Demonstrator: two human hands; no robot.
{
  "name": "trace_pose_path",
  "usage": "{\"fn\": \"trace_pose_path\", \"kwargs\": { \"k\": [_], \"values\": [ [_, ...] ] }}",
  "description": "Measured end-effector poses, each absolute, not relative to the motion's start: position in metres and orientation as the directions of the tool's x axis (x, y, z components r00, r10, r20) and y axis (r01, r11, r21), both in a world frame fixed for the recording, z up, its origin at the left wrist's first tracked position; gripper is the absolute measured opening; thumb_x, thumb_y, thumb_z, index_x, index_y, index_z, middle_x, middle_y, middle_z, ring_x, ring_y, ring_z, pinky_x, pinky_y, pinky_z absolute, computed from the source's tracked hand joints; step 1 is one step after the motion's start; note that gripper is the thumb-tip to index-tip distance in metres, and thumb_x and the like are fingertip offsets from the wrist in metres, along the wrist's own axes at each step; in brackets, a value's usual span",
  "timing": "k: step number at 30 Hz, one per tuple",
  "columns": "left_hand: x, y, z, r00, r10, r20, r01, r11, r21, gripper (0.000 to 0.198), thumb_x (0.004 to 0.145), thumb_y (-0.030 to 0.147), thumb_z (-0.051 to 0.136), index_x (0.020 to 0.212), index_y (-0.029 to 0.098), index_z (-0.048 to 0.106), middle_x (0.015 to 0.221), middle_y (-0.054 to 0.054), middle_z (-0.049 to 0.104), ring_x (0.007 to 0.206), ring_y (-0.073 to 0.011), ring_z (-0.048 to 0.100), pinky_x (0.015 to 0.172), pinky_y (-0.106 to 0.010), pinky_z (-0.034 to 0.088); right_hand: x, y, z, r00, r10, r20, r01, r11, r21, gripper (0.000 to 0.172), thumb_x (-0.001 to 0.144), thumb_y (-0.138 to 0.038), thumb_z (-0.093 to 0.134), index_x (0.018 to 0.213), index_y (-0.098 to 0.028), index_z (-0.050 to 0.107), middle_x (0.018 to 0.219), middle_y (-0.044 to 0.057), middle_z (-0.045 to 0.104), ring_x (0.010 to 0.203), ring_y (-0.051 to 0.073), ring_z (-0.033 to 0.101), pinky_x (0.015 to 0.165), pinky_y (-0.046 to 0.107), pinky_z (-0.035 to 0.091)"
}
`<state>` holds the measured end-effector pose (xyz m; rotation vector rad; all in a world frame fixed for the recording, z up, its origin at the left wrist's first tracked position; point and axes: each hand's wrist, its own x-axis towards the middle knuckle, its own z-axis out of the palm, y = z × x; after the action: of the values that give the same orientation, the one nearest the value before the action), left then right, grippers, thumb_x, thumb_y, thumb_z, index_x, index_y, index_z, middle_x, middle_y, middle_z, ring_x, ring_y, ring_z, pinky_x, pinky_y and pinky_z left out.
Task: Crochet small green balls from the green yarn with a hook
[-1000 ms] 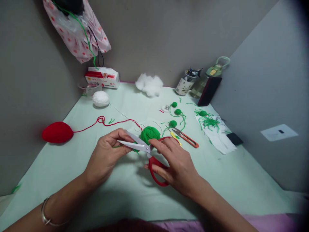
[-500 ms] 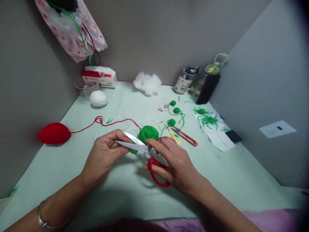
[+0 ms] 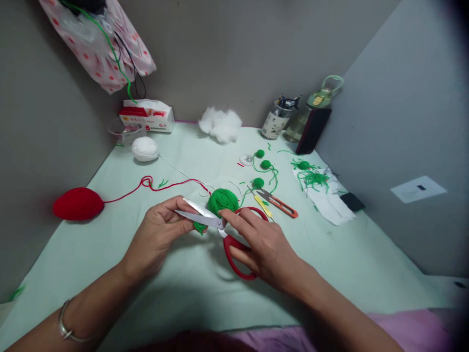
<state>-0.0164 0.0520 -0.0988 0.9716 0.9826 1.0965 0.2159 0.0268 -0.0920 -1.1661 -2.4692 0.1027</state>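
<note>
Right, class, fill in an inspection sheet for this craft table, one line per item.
Surface: pale green table cover, strewn with yarn scraps.
Job's things: scissors, blades open beside a green tuft; green yarn ball just behind.
Clutter: red yarn ball, white yarn ball, stuffing, snips, small pompoms, pen jar.
Hands: left hand pinches the tuft; right hand grips the scissors' red handles.
Cables: black cord hanging below the spotted bag.
Surroundings: grey walls; bracelet on left wrist.
</note>
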Motion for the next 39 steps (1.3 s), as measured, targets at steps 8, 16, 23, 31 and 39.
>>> {"fn": "trace_pose_path", "kwargs": {
  "k": [8,16,23,31,39],
  "values": [
    [-0.009,0.063,-0.103,0.294,0.932,-0.212,-0.334,0.308,0.891,0.012,0.07,0.018,0.09,0.073,0.014,0.079,0.069,-0.001,0.074,0.066,-0.0115,0.066,0.067,-0.019,0.055,0.216,0.03,-0.102,-0.55,0.792,0.265,0.771,0.603,-0.202,0.044,0.098,-0.025,0.051,0.141,-0.017,0.055,0.102,0.01,0.069,0.069,0.018,0.06,0.053,0.029,0.035],
    [-0.009,0.07,-0.116,0.324,0.909,-0.262,-0.348,0.372,0.86,0.016,0.068,0.014,0.091,0.079,0.013,0.078,0.079,-0.003,0.075,0.072,-0.0121,0.07,0.072,-0.019,0.062,0.211,0.035,-0.104,-0.502,0.859,0.098,0.8,0.505,-0.324,0.049,0.097,-0.028,0.054,0.145,-0.017,0.055,0.107,0.013,0.069,0.074,0.018,0.057,0.066,0.031,0.039],
    [-0.011,0.069,-0.118,0.309,0.911,-0.273,-0.344,0.375,0.861,0.016,0.069,0.011,0.089,0.079,0.013,0.077,0.079,-0.006,0.077,0.068,-0.0131,0.073,0.073,-0.02,0.064,0.204,0.025,-0.096,-0.43,0.903,0.019,0.811,0.396,-0.431,0.052,0.097,-0.026,0.056,0.148,-0.018,0.054,0.107,0.012,0.069,0.081,0.019,0.058,0.074,0.033,0.04],
    [-0.018,0.07,-0.113,0.269,0.942,-0.202,-0.378,0.297,0.877,0.018,0.064,0.007,0.089,0.074,0.014,0.075,0.073,-0.002,0.074,0.064,-0.012,0.071,0.068,-0.018,0.063,0.201,0.028,-0.075,-0.493,0.868,0.058,0.741,0.454,-0.494,0.043,0.097,-0.029,0.053,0.139,-0.02,0.06,0.1,0.008,0.071,0.087,0.02,0.061,0.075,0.03,0.039],
    [-0.026,0.069,-0.107,0.243,0.96,-0.141,-0.383,0.229,0.895,0.018,0.066,0.007,0.088,0.078,0.011,0.076,0.079,-0.004,0.077,0.069,-0.0136,0.072,0.073,-0.022,0.063,0.188,0.028,-0.056,-0.471,0.881,0.049,0.796,0.448,-0.408,0.037,0.097,-0.034,0.052,0.132,-0.025,0.06,0.108,0.008,0.074,0.09,0.023,0.066,0.071,0.03,0.037]
  ]
}}
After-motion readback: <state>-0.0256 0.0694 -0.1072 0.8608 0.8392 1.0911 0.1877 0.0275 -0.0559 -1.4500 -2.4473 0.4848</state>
